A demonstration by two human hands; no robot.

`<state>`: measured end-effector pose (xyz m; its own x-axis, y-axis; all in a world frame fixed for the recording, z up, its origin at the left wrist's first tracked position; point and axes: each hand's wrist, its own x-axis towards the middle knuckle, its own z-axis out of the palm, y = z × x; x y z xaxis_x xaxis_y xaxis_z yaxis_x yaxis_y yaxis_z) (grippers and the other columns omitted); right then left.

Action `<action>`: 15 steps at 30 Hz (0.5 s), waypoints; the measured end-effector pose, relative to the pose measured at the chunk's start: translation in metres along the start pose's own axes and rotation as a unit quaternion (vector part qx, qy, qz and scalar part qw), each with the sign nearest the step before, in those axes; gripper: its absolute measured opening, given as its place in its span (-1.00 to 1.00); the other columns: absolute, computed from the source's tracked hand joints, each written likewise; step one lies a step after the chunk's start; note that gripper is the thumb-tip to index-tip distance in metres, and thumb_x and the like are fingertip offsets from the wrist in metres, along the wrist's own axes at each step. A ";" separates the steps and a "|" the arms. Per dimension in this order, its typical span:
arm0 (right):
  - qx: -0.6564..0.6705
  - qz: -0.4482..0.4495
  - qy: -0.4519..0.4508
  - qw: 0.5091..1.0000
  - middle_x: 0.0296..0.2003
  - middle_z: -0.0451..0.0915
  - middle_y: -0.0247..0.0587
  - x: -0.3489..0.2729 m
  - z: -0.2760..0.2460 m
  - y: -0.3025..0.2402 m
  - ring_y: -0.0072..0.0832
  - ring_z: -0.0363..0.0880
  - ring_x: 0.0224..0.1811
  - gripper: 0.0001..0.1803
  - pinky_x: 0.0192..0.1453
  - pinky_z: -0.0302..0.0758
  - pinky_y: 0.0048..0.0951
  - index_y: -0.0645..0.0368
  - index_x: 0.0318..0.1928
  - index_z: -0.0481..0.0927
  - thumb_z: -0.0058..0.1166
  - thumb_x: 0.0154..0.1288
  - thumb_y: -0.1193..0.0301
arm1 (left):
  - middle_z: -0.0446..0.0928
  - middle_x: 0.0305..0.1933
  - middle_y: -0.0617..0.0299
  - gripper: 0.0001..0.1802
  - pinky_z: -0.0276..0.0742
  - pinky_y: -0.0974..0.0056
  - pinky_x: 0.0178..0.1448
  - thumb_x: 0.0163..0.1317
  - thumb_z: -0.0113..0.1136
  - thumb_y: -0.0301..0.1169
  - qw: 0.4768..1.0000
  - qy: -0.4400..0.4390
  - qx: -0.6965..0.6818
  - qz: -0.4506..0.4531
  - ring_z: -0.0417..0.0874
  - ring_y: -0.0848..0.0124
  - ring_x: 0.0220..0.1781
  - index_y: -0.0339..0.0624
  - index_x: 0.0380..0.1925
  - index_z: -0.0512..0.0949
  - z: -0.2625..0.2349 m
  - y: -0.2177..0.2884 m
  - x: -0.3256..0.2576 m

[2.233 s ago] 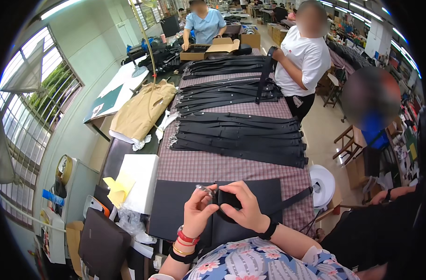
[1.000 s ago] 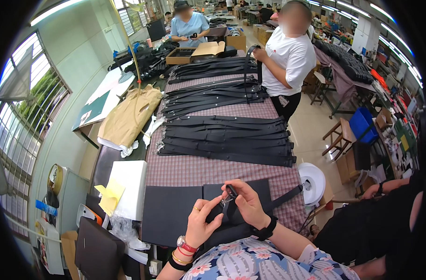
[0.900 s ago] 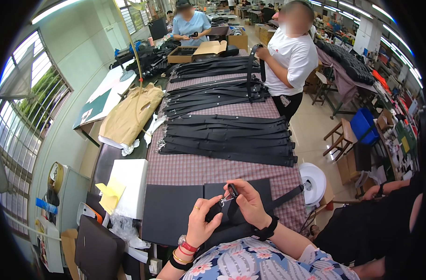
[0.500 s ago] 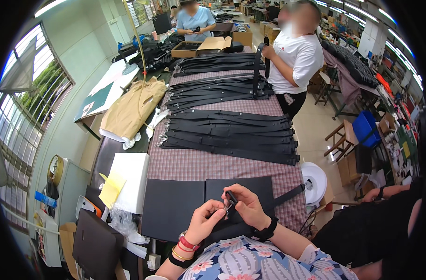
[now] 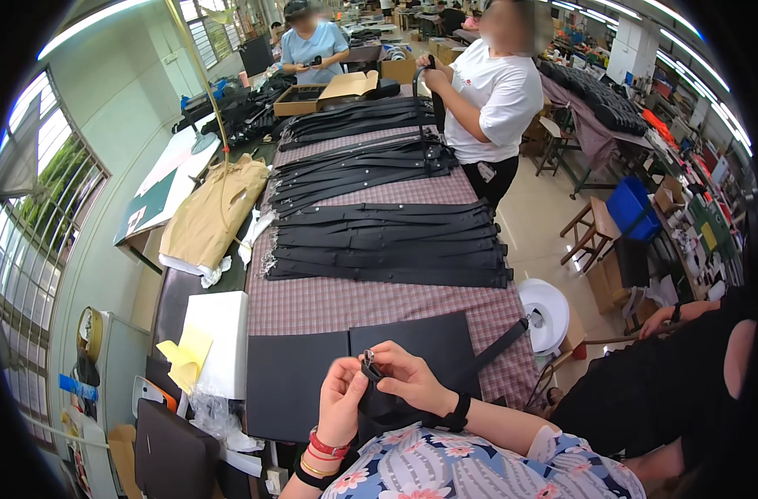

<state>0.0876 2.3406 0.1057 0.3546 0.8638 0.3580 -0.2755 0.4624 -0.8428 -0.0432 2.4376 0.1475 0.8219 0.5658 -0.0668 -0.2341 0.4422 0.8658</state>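
Observation:
Close in front of me, my left hand and my right hand meet on a black strap end with a small silver metal fitting. The fingers of both hands are closed around it and partly hide it. Beneath them a black strap runs out to the right, its far end with metal hardware near the table edge. Two flat black panels lie under and beyond my hands on the checked cloth.
Bundles of black straps lie in rows farther up the table. A white box and yellow paper are at left, a white bucket at right. One person handles a strap; another stands behind an open carton.
My hands have shifted left and turned the strap end so its metal fitting points up. The person in white has raised the strap. The whole view has swung slightly.

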 end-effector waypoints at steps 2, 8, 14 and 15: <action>-0.017 0.011 0.009 1.000 0.15 0.35 -0.24 -0.002 0.003 -0.001 -0.51 0.43 0.11 -0.57 0.16 0.47 -0.52 0.27 0.24 0.47 0.15 0.39 0.54 | 0.53 -0.01 0.29 -0.73 0.46 0.42 0.10 0.43 0.15 -0.41 0.998 0.006 0.008 0.058 0.54 0.55 -0.05 -0.19 0.07 0.42 0.002 -0.005 0.003; -0.001 0.029 0.023 0.999 0.14 0.36 -0.23 0.003 0.010 0.001 -0.48 0.43 0.14 -0.56 0.18 0.45 -0.48 0.27 0.24 0.50 0.18 0.37 0.52 | 0.44 0.02 0.25 -0.65 0.40 0.32 0.22 0.43 -0.01 -0.49 0.994 0.037 0.035 0.096 0.50 0.47 0.03 -0.24 0.19 0.38 0.007 -0.004 0.004; -0.168 0.004 0.001 0.986 0.08 0.41 -0.20 0.009 0.022 -0.012 -0.43 0.44 0.12 -0.58 0.21 0.42 -0.42 0.28 0.16 0.55 0.25 0.31 0.46 | 0.31 -0.02 0.26 -0.80 0.33 0.30 0.13 0.38 0.07 -0.35 0.959 0.071 0.211 0.178 0.38 0.48 -0.03 -0.25 -0.28 0.59 0.007 -0.003 0.000; -0.188 0.000 0.003 0.982 0.06 0.44 -0.21 0.010 0.024 -0.017 -0.42 0.45 0.11 -0.58 0.20 0.42 -0.41 0.27 0.14 0.56 0.26 0.31 0.42 | 0.32 0.00 0.25 -0.75 0.33 0.29 0.13 0.40 0.08 -0.31 0.955 0.078 0.225 0.177 0.38 0.48 -0.03 -0.24 -0.36 0.60 0.012 0.003 0.000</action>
<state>0.0745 2.3465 0.1331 0.3598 0.8625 0.3560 0.0739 0.3540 -0.9323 -0.0372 2.4306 0.1556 0.6375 0.7363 0.2271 -0.2077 -0.1197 0.9708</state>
